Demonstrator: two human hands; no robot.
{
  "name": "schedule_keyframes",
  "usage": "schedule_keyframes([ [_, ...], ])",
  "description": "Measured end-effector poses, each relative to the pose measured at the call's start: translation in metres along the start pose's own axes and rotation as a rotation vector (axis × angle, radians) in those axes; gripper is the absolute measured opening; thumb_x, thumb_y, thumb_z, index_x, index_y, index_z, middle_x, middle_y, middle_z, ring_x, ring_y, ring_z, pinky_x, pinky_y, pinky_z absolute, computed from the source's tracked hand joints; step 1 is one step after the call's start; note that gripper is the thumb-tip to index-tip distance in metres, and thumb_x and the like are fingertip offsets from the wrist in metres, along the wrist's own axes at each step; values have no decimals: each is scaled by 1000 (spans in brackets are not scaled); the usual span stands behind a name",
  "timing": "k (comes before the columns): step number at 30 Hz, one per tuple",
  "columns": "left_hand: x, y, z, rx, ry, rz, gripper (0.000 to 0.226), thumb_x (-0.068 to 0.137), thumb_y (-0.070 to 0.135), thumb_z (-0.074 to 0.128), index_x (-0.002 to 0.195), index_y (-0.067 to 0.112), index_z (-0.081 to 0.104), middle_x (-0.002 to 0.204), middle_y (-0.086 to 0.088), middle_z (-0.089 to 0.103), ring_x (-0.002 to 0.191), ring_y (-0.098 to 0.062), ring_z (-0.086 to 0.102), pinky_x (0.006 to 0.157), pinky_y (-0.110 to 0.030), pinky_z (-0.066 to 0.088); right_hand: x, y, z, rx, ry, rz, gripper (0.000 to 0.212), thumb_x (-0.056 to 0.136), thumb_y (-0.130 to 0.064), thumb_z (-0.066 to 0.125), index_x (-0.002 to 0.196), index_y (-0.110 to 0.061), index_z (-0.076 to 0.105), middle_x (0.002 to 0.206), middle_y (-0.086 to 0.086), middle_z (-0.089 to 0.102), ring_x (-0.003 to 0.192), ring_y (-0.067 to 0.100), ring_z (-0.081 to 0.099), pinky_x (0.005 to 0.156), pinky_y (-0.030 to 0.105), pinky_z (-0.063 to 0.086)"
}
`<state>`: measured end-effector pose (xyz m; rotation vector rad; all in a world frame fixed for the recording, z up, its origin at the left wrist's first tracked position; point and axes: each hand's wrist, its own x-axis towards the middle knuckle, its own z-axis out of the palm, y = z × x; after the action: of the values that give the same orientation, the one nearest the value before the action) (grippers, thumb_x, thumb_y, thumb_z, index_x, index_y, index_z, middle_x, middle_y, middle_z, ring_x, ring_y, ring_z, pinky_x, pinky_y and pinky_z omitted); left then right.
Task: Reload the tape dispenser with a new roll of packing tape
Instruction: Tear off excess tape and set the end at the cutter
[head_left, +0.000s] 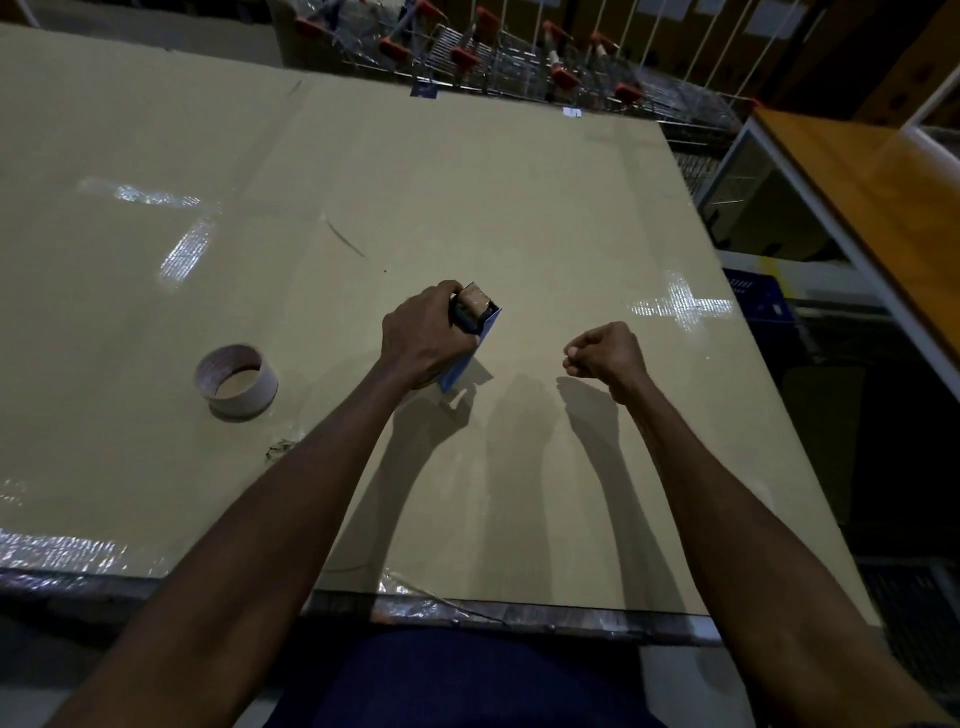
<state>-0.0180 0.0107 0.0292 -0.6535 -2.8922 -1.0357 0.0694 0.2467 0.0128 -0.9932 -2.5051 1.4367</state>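
A blue tape dispenser (475, 332) stands on the cardboard-covered table (467, 197) near the middle, with a brown roll showing at its top. My left hand (426, 338) is closed around it from the left. My right hand (605, 356) hovers to the right, apart from the dispenser, fingers curled into a loose fist with nothing visible in it. A cardboard tape core (236, 382), almost bare, lies flat on the table to the left of my left arm.
Strips of clear tape (182, 249) shine on the cardboard. A torn tape scrap (280, 449) lies near the front. Shopping carts (519, 57) stand behind the table. A wooden counter (872, 182) and a blue crate (753, 296) are at the right.
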Motion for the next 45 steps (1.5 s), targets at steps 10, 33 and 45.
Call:
schedule_keyframes([
  [10,0,3,2,24,13,17,48,71,37,71,117,27,60,106,4,69,90,-23,63,70,-30,38,-6,63,-46,-675,214,-43,30,92,-3,55,119,-3,66,123,26,64,113,43,60,93,43,51],
  [33,-15,5,1,87,61,76,62,77,46,73,128,20,49,117,-4,67,98,-28,66,78,-39,53,-33,-88,40,-230,-42,-527,23,83,-34,71,99,-17,77,93,-1,76,84,10,70,74,30,57],
  [45,-11,19,13,135,98,22,60,80,46,68,132,20,51,122,-6,61,104,-30,62,75,-36,43,-35,-93,61,-342,176,-374,34,84,-38,62,105,-12,72,103,15,71,97,34,64,70,31,41],
])
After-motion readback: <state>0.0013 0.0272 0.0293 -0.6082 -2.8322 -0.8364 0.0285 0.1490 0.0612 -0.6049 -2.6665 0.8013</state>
